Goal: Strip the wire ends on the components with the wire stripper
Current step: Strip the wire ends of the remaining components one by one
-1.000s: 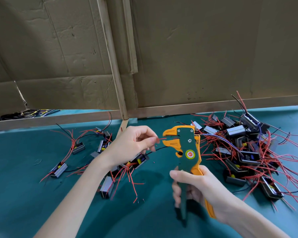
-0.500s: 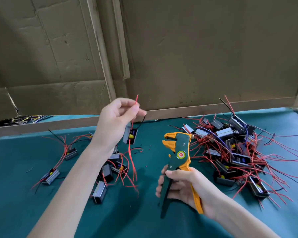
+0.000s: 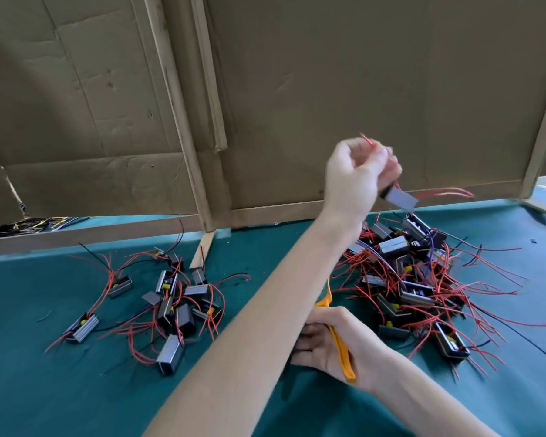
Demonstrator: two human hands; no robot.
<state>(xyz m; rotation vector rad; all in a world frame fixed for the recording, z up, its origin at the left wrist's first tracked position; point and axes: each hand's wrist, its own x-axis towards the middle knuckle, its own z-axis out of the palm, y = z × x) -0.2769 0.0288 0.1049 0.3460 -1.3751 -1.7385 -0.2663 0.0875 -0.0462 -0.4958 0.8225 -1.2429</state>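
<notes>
My left hand (image 3: 356,175) is raised above the right-hand pile, its arm crossing over my right hand. It grips the red wires of a small grey component (image 3: 399,198) that hangs below the fingers, blurred by motion. My right hand (image 3: 331,342) rests low on the green table and grips the orange-handled wire stripper (image 3: 339,345); the tool's head is hidden behind my left forearm. A big pile of components with red wires (image 3: 416,288) lies at the right. A smaller group (image 3: 171,304) lies at the left.
Cardboard walls (image 3: 328,89) with wooden strips close off the back of the green table (image 3: 44,389). A wooden strip end (image 3: 202,250) lies between the two piles. Loose wire scraps (image 3: 29,223) show beyond the left wall.
My left hand has swung from above the left group across to the right pile, carrying a component by its wires. My right hand with the stripper dropped lower and is now under the left forearm.
</notes>
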